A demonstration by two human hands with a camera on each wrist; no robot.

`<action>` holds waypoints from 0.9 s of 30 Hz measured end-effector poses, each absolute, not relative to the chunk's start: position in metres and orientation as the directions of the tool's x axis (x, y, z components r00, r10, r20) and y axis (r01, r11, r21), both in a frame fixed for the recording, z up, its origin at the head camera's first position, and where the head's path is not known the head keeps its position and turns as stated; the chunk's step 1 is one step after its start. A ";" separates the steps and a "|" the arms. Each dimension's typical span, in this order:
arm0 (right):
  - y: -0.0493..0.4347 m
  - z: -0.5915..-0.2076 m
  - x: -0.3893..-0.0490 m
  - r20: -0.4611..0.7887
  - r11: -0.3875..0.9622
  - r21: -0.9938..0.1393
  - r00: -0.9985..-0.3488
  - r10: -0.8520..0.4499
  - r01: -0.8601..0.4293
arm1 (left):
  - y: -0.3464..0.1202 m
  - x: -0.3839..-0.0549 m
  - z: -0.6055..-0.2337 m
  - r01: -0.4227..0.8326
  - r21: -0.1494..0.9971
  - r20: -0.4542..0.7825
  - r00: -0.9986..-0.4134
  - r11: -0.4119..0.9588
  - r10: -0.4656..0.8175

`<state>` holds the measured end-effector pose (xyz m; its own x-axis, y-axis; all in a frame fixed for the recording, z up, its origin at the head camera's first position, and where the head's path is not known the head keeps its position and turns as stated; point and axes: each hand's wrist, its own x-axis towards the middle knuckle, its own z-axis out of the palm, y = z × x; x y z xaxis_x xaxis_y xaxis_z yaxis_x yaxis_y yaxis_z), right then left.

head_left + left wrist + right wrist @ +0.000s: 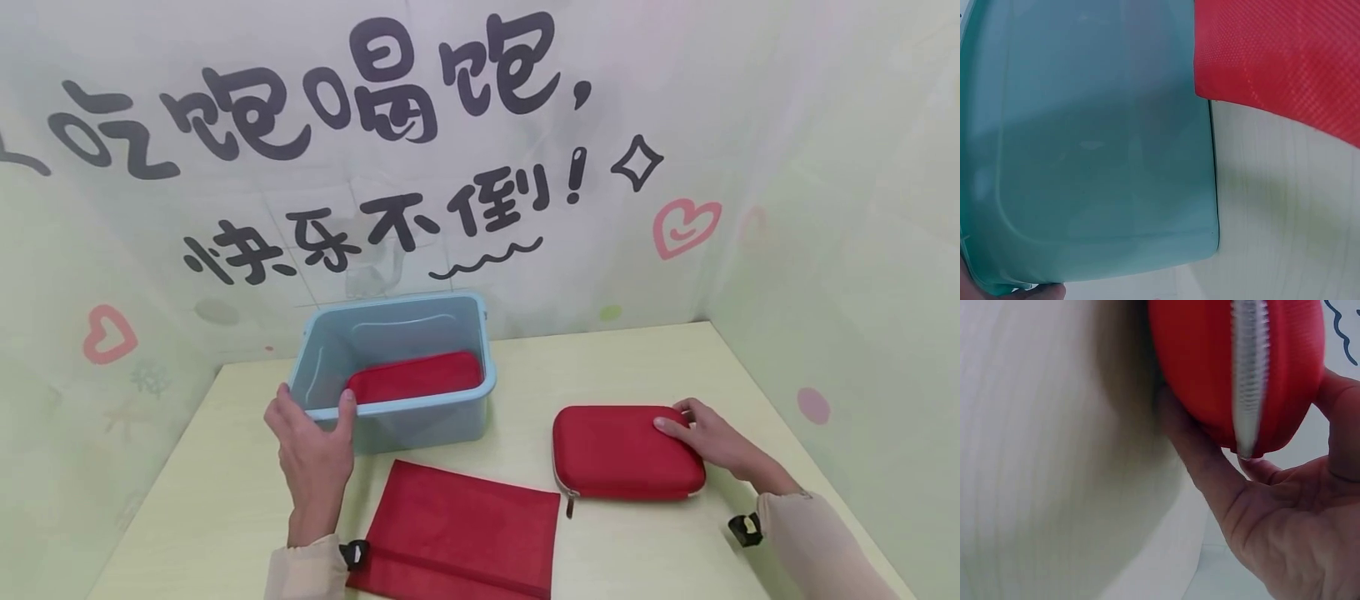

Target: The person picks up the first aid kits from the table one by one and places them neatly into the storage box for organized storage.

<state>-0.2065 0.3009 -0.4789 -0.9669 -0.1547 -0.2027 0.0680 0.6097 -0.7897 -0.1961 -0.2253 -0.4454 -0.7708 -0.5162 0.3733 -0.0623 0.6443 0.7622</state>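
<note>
My left hand [315, 458] grips the front left corner of a light blue plastic bin [427, 427], its thumb over the rim. Inside the bin lies a red item [420, 377], partly hidden by the front wall. My right hand [712, 437] holds a red hard-shell zip case [618, 454] at its right end. The thumb is on top and, in the right wrist view, a finger reaches under the edge beside the white zipper [1249, 369]. A dark zipper pull hangs at the case's front left corner.
A flat red fabric pouch [468, 525] lies on the pale wooden table [600, 367] in front of the bin. A white printed wall covering [570, 283] with black lettering stands close behind the bin, and side sheets border the table left and right.
</note>
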 end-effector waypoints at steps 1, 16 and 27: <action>0.300 -0.479 -0.207 -0.197 0.607 -0.792 -0.968 -0.153 0.066 | -0.226 -0.196 -0.445 -0.061 0.762 0.375 -0.770 0.645 -0.516; 0.291 -0.472 -0.213 -0.158 0.499 -0.860 -0.985 -0.070 0.103 | -0.228 -0.195 -0.446 -0.062 0.765 0.373 -0.770 0.641 -0.518; 0.283 -0.441 -0.228 -0.133 0.403 -0.909 -0.990 -0.051 0.101 | -0.228 -0.195 -0.446 -0.056 0.769 0.375 -0.768 0.637 -0.519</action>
